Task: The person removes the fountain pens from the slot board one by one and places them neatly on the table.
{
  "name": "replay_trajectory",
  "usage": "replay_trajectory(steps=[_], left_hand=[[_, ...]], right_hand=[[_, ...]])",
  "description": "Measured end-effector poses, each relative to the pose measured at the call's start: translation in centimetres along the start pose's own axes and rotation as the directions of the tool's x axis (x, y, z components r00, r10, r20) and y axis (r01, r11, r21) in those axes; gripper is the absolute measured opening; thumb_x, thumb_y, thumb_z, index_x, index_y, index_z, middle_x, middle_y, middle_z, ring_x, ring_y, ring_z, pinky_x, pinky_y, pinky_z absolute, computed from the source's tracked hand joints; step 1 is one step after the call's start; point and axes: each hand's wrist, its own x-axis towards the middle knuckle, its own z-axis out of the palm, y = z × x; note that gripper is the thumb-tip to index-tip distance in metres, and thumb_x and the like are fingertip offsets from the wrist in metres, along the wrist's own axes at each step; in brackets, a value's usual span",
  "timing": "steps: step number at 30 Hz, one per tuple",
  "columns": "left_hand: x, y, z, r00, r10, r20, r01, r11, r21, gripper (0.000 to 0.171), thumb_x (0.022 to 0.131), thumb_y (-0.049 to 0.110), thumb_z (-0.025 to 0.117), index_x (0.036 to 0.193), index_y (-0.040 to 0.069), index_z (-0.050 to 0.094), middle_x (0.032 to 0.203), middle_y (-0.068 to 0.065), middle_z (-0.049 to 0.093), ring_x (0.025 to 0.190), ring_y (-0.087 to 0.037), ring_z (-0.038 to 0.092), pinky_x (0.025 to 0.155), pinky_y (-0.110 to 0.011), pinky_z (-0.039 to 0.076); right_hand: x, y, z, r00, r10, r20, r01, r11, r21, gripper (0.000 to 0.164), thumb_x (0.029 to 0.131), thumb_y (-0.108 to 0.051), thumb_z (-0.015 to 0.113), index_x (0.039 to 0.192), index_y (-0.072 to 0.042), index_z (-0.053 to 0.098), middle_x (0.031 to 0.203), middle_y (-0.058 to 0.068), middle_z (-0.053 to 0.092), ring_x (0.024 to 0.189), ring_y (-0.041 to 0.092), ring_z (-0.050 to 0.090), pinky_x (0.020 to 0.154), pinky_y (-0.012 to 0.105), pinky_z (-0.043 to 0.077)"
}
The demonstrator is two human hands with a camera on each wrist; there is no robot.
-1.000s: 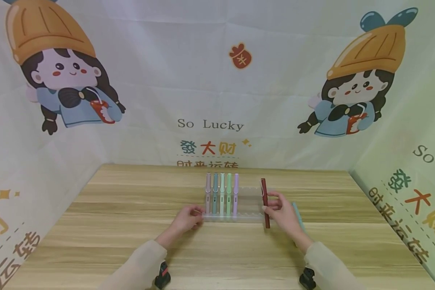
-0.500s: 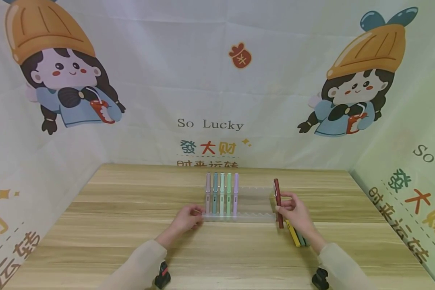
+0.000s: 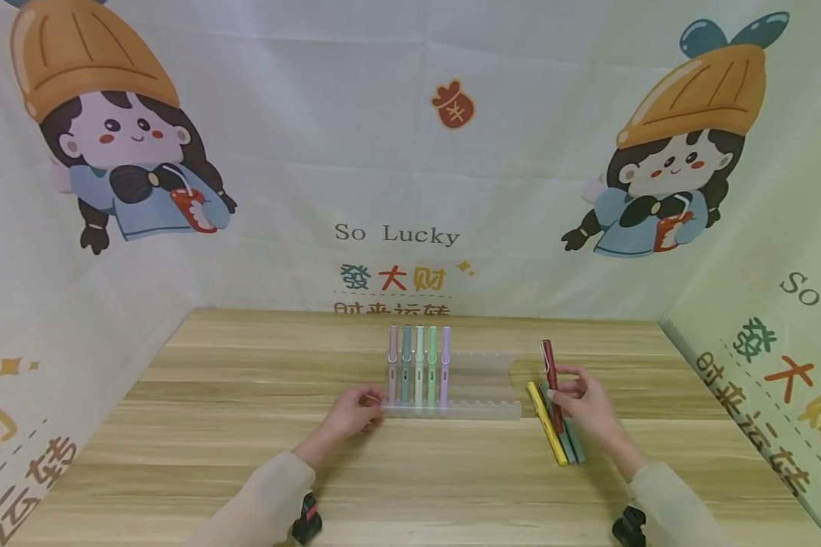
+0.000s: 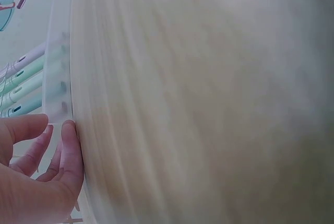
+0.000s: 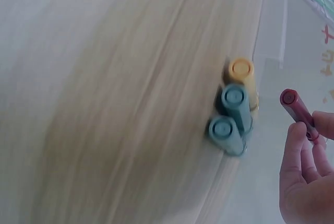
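In the head view, a clear pen rack [image 3: 482, 411] holds several pastel pens, the last a lilac pen [image 3: 445, 368], standing side by side in its left half. My left hand [image 3: 352, 409] grips the rack's left end, thumb and fingertips at its corner in the left wrist view. To the right of the rack, my right hand [image 3: 591, 403] pinches a dark red pen [image 3: 548, 361] with a silver clip, between thumb and fingers. Below that pen lie a yellow pen [image 3: 549, 429] and two teal pens [image 5: 236, 101], close together on the table.
The wooden table [image 3: 246, 380] ends at a pale printed cloth [image 3: 301, 152] at the back, with more cloth along both sides. Slots in the rack's right half hold no pens.
My right hand has moved right with the dark red pen, from over the rack's right end to above the loose pens, uncovering them. My left hand stays at the rack.
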Motion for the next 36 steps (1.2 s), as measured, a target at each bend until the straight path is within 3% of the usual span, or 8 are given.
replay_trajectory(steps=[7, 18, 29, 36], left_hand=[[0.0, 0.1, 0.0, 1.000, -0.009, -0.003, 0.009, 1.000, -0.004, 0.015, 0.079, -0.008, 0.054, 0.094, -0.006, 0.056, 0.073, -0.008, 0.056, 0.060, -0.018, 0.054, 0.051, -0.028, 0.046], [-0.1, 0.1, 0.0, 1.000, -0.009, 0.003, 0.009, 1.000, -0.005, 0.015, 0.079, -0.008, 0.053, 0.094, -0.007, 0.056, 0.074, -0.009, 0.057, 0.060, -0.018, 0.054, 0.051, -0.028, 0.046], [0.1, -0.1, 0.0, 1.000, -0.018, -0.002, 0.018, 1.000, 0.017, 0.016, 0.080, -0.007, 0.055, 0.096, -0.006, 0.057, 0.075, -0.010, 0.057, 0.061, -0.018, 0.053, 0.052, -0.028, 0.047], [0.1, -0.1, 0.1, 1.000, -0.013, -0.008, 0.013, 1.000, 0.019, 0.015, 0.080, -0.006, 0.055, 0.095, -0.006, 0.057, 0.075, -0.009, 0.057, 0.061, -0.017, 0.054, 0.052, -0.028, 0.047]], right_hand=[[-0.3, 0.5, -1.5, 1.000, 0.004, 0.028, -0.004, 1.000, -0.013, 0.043, 0.082, 0.001, 0.057, 0.120, 0.010, 0.039, 0.094, 0.024, 0.055, 0.075, 0.018, 0.057, 0.062, 0.030, 0.051], [-0.8, 1.8, -3.2, 0.995, 0.064, 0.079, -0.054, 0.991, -0.119, 0.042, 0.082, -0.001, 0.058, 0.117, 0.012, 0.041, 0.089, 0.019, 0.057, 0.070, 0.019, 0.056, 0.058, 0.030, 0.049], [-1.2, 3.1, -3.6, 0.990, 0.096, 0.106, -0.076, 0.981, -0.177, 0.039, 0.079, 0.003, 0.057, 0.112, 0.016, 0.041, 0.077, 0.014, 0.059, 0.063, 0.020, 0.057, 0.053, 0.031, 0.049], [-1.2, 3.1, -3.3, 0.984, 0.159, 0.083, -0.135, 0.960, -0.244, 0.038, 0.077, 0.000, 0.060, 0.108, 0.015, 0.044, 0.077, 0.013, 0.059, 0.066, 0.021, 0.057, 0.054, 0.032, 0.049]])
